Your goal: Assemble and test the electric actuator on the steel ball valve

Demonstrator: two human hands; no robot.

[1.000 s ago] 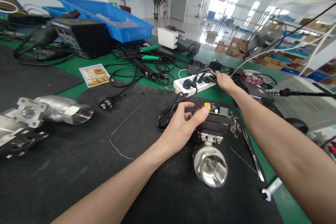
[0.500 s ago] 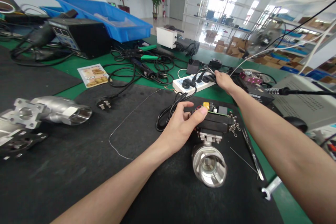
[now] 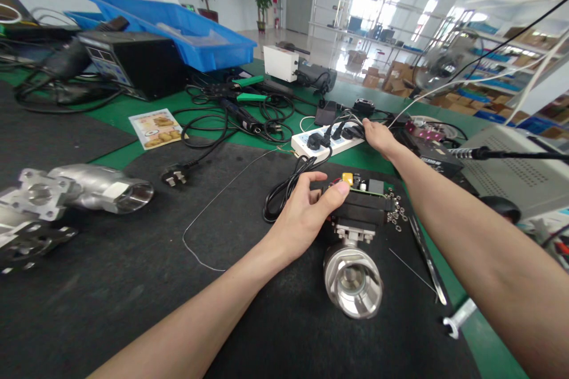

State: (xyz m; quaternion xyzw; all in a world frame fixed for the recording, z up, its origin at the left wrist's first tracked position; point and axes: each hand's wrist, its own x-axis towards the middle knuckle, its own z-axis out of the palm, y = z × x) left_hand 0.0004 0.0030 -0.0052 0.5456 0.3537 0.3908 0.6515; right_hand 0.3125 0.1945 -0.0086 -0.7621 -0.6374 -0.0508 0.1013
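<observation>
My left hand [image 3: 309,207] rests against the left side of a black actuator [image 3: 362,210], thumb and fingers apart around its corner. The actuator's top is open and shows a circuit board with a yellow part [image 3: 347,179]. Below it is a steel valve [image 3: 353,281] with its round opening towards me. My right hand [image 3: 377,136] reaches to the right end of a white power strip [image 3: 326,141], its fingers bent at the black plugs there; the fingertips are partly hidden. Small nuts and washers [image 3: 397,210] lie right of the actuator.
Steel valve bodies [image 3: 100,186] lie at the left on the black mat [image 3: 133,308]. Tweezers [image 3: 427,260] and a wrench [image 3: 460,317] are at the right. Behind are a loose plug [image 3: 174,175], cables, a black box [image 3: 136,62], a blue tray [image 3: 222,50] and a grey instrument [image 3: 520,172].
</observation>
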